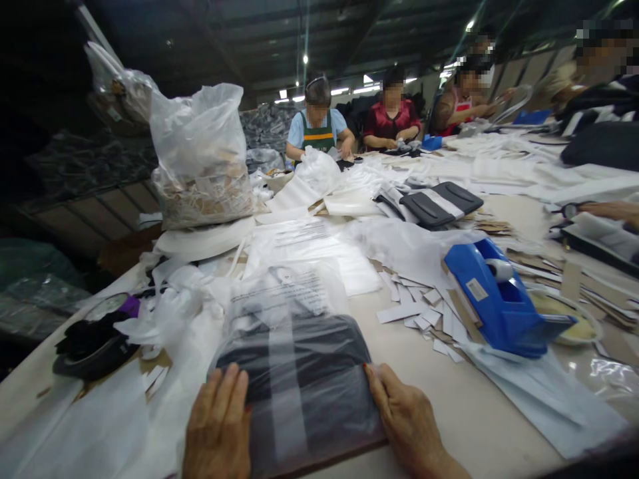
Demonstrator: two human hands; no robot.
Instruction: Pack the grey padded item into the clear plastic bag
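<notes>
Plastic bag (299, 372) with dark goods lies before us. Our left hand (219, 426) and right hand (407, 419), apart and open, press its sides flat, likely smoothing it.

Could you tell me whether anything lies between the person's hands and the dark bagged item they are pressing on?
Only its own clear plastic bag. The left hand and right hand rest flat on the bagged dark pouch, one on each side, with the plastic film covering the fabric. Nothing else visible intervenes.
</notes>
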